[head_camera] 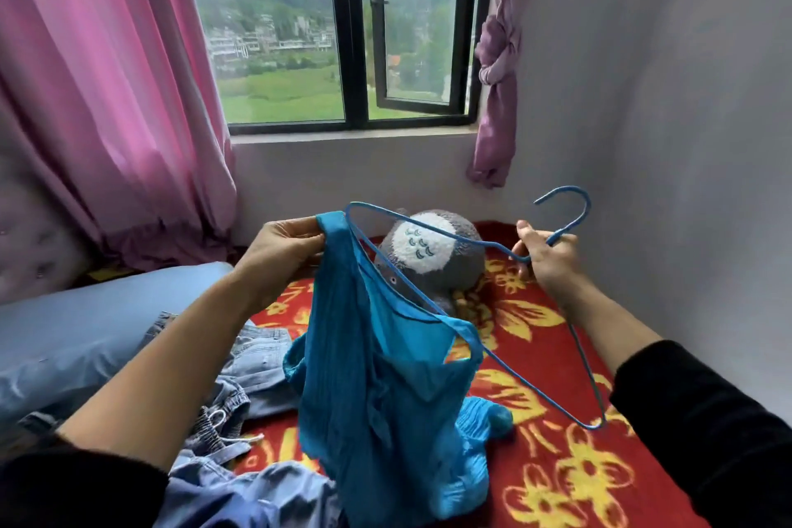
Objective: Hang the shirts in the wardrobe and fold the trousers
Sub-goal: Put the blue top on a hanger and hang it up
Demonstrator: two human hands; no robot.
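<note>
1. I hold my left hand [285, 242] up over the bed, its fingers pinching one shoulder of the blue shirt [377, 377] right at the end of the blue wire hanger [586, 210].
2. The fingers of my right hand [542, 255] are curled round the hanger's neck just under the hook, holding it tilted above the bed.
3. The shirt hangs from that pinched shoulder, its lower part bunched on the red flowered blanket [557, 463]. The other shoulder strap lies across the hanger's lower arm; I cannot tell whether it is properly seated.
4. Progress, as I judge it: early. This shirt is only being threaded onto its hanger, and no wardrobe is in view, so the hanging itself is not yet done.
5. The denim trousers [257, 360] lie crumpled and unfolded on the bed to my left, with more denim [240, 493] heaped near my left sleeve. Folding looks wholly left to do.
6. On the bed there is also a grey plush toy [433, 253] behind the shirt and a pale blue pillow [85, 326] at the left.
7. The room: a dark-framed window [351, 34] partly open onto green hills, pink curtains [107, 77] beside it, and a plain white wall at the right.
</note>
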